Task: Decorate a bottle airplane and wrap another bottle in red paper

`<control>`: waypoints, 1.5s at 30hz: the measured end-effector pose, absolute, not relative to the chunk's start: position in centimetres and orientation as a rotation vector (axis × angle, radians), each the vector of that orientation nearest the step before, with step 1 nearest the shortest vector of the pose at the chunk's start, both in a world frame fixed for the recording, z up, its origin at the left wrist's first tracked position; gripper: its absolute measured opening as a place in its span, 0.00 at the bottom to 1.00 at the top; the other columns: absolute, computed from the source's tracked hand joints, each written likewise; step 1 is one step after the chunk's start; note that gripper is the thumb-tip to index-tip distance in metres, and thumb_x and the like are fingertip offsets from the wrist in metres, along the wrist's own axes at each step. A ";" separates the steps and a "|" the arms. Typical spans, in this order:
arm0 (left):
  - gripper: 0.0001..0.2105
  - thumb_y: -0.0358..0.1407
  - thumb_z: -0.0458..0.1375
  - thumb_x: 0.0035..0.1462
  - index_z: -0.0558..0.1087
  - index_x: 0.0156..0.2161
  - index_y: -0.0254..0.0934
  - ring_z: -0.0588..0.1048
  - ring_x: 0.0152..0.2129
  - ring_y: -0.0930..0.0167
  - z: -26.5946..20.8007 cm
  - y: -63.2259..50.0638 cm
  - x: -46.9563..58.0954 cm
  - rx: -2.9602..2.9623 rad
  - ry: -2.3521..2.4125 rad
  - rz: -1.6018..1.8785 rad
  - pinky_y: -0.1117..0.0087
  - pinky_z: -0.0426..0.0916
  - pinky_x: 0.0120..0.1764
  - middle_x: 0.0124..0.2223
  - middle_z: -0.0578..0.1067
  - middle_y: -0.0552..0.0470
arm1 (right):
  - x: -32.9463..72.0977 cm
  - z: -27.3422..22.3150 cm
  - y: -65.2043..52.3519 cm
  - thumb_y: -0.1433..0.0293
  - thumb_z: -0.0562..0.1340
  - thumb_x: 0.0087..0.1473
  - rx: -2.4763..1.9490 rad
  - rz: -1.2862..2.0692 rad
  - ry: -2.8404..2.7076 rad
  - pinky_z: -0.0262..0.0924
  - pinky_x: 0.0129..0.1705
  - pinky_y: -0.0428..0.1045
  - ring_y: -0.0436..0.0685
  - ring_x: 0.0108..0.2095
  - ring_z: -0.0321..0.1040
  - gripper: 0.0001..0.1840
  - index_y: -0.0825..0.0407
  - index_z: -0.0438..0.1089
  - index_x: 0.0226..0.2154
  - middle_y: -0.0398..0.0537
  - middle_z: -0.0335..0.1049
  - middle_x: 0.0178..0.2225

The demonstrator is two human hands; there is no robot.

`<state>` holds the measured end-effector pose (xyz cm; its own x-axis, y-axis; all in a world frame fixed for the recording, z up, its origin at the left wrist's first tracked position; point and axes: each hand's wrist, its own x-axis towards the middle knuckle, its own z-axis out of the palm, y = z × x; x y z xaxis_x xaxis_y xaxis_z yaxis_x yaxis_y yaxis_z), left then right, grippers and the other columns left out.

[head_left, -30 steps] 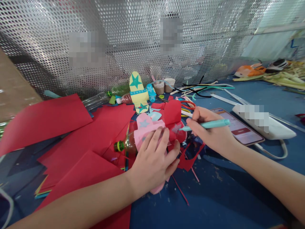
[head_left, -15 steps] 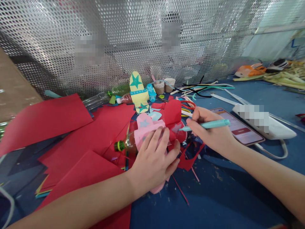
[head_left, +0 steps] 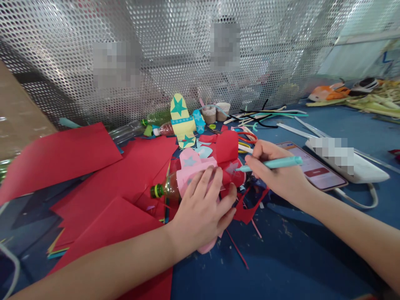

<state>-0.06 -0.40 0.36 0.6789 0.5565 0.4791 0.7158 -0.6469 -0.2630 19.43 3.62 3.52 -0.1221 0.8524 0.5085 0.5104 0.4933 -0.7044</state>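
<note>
A clear plastic bottle (head_left: 171,187) with a green cap lies on its side, wrapped in pink and red paper. My left hand (head_left: 204,208) is laid over the pink paper wing (head_left: 190,160) and grips the bottle, fingers curled across it. Between the fingers of my right hand (head_left: 276,171) is a light-blue felt-tip pen (head_left: 281,162). Its tip touches a star (head_left: 231,168) on the red paper at the bottle's right end. A red paper fin (head_left: 227,146) stands up behind that star. The bottle's underside and part of the pink paper are hidden by my left hand.
Red paper sheets (head_left: 115,179) cover the left side. Behind the bottle are a yellow paper-decorated bottle (head_left: 183,121), scissors (head_left: 247,137) and small pots (head_left: 223,111). At right lie a phone (head_left: 318,168) and a white power bank (head_left: 365,166) with a cable. A perforated metal screen (head_left: 175,54) stands behind.
</note>
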 end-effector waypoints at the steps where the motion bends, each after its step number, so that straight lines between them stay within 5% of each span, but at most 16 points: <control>1: 0.16 0.41 0.53 0.59 0.69 0.51 0.39 0.63 0.56 0.50 0.3 -0.4 -0.1 -2.458 -0.988 -0.503 0.50 0.62 0.52 0.57 0.66 0.35 | 19.4 3.5 3.6 0.71 0.57 0.53 -1.151 0.449 -1.783 0.49 0.21 0.46 0.47 0.16 0.52 0.15 0.47 0.52 0.19 0.34 0.55 0.15; 45: 0.15 0.41 0.53 0.59 0.69 0.50 0.39 0.63 0.55 0.50 0.3 -0.3 0.0 -2.453 -0.974 -0.521 0.50 0.62 0.52 0.57 0.66 0.35 | 19.4 3.6 3.6 0.70 0.57 0.53 -1.130 0.444 -1.777 0.48 0.20 0.46 0.47 0.16 0.52 0.15 0.47 0.52 0.20 0.34 0.55 0.15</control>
